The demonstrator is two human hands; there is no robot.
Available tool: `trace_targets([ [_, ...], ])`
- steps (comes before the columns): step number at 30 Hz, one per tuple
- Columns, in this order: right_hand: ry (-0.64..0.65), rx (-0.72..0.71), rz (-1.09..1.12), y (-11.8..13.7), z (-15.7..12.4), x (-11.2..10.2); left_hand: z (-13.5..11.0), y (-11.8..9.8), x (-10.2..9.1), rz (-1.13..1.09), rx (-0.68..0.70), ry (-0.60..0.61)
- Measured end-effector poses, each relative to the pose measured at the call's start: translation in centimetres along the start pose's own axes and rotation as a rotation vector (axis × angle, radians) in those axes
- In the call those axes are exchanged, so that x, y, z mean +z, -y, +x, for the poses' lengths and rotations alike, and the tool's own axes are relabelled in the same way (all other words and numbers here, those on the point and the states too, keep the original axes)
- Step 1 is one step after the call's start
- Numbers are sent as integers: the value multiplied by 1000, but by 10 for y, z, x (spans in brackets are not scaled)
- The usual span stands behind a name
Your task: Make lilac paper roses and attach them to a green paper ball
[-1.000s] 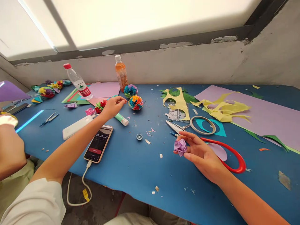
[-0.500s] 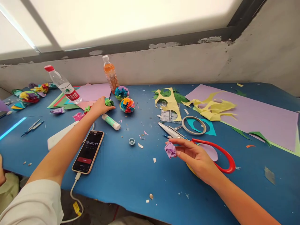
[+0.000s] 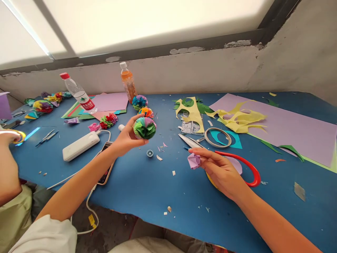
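My left hand (image 3: 126,138) grips a green and lilac paper flower ball (image 3: 144,128) and holds it above the table, left of centre. Between the thumb and fingertips of my right hand (image 3: 219,172) is a small folded lilac paper flower (image 3: 194,161). Large scissors with red handles (image 3: 250,168) lie partly under that hand, blades pointing left. Behind the left hand stand two more balls, one blue and purple (image 3: 139,102), one orange (image 3: 146,112) and partly covered. A red and green ruffled paper piece (image 3: 108,120) sits left of them. The phone (image 3: 107,168) is mostly hidden under my left forearm.
A water bottle (image 3: 81,96) and an orange drink bottle (image 3: 128,82) stand at the back. A white power bank (image 3: 81,146), tape roll (image 3: 218,137), yellow paper scraps (image 3: 237,117) and a lilac sheet (image 3: 297,130) lie around. Another person's arm (image 3: 9,168) is at left.
My left hand has lifted the green and lilac ball off the table and brought it right and nearer. The right hand keeps the lilac flower, turned slightly. Another person's arm has come in at left.
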State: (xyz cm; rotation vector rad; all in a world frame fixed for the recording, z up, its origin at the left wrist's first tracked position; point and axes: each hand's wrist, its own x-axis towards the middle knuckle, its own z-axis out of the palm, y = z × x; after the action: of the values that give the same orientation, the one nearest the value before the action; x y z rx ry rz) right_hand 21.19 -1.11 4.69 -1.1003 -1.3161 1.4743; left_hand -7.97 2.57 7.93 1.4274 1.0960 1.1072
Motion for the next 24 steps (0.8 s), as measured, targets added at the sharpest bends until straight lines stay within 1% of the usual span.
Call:
trace_targets([
  [2,13,3,32,3,-2,2,-18,0,30,-221,-111,110],
  [4,52,-15,72,6,-3,4,-29,3,57,-412,-199,151],
  [5,79,-26,84,7,-4,4,-31,5,68,-455,-238,143],
  [6,106,-35,88,8,-5,5,-33,8,78,-448,-247,117],
  [8,134,-74,83,10,-7,5,-34,15,91,-345,-175,82],
  [10,144,-130,64,11,-10,5,-33,24,96,-213,-68,90],
  [12,179,-177,46,11,-13,5,-33,34,97,-100,-9,107],
  [16,335,-198,9,6,-17,12,-32,53,93,99,90,129],
  [18,379,-203,-12,1,-18,18,-32,58,93,155,144,150],
  [20,363,-219,-36,-3,-16,21,-32,60,93,172,177,162],
  [24,244,-208,-125,-8,-9,18,-30,61,90,175,230,160],
])
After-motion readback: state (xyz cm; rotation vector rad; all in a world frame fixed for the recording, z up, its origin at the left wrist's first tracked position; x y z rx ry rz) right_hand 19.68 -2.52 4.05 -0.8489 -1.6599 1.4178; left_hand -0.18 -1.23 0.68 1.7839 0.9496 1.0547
